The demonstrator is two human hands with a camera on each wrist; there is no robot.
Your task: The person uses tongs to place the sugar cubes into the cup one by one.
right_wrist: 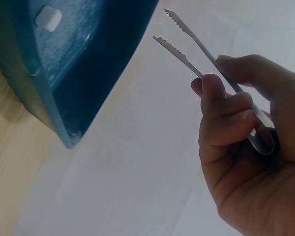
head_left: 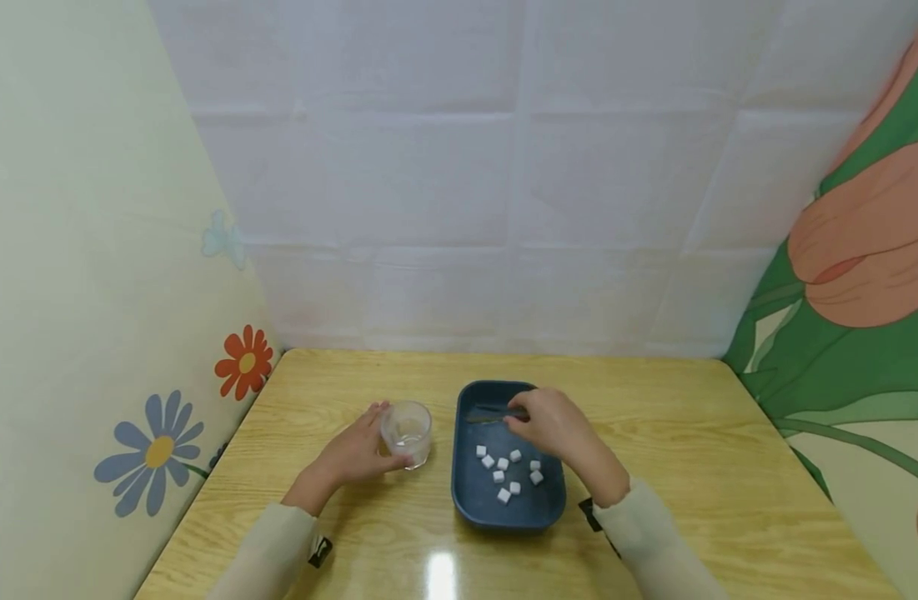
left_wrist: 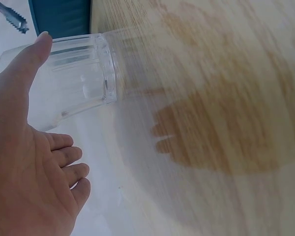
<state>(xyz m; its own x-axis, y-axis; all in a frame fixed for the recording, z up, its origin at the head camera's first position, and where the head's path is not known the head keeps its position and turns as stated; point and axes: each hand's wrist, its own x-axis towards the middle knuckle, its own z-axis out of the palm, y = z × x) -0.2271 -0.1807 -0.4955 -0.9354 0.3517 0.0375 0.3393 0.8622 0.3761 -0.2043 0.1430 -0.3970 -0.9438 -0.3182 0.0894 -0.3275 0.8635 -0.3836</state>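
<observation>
A clear glass (head_left: 407,435) stands upright on the table. My left hand (head_left: 357,450) holds it from the left side, thumb across its near side and fingers round the far side; in the left wrist view the thumb (left_wrist: 32,59) lies against the glass wall. My right hand (head_left: 556,423) is over the far right part of a dark blue tray (head_left: 466,517), gripping small metal tongs (right_wrist: 206,54). The serrated tips of the tongs stand apart, with nothing between them. Several small white cubes (head_left: 503,463) lie scattered in the tray, nearer to me than the tongs.
The wood-grain table (head_left: 654,433) carries the glass to the left of the tray, with a narrow gap between them. A white cloth (head_left: 519,208) hangs behind the table's far edge. Flower-printed sheets flank both sides.
</observation>
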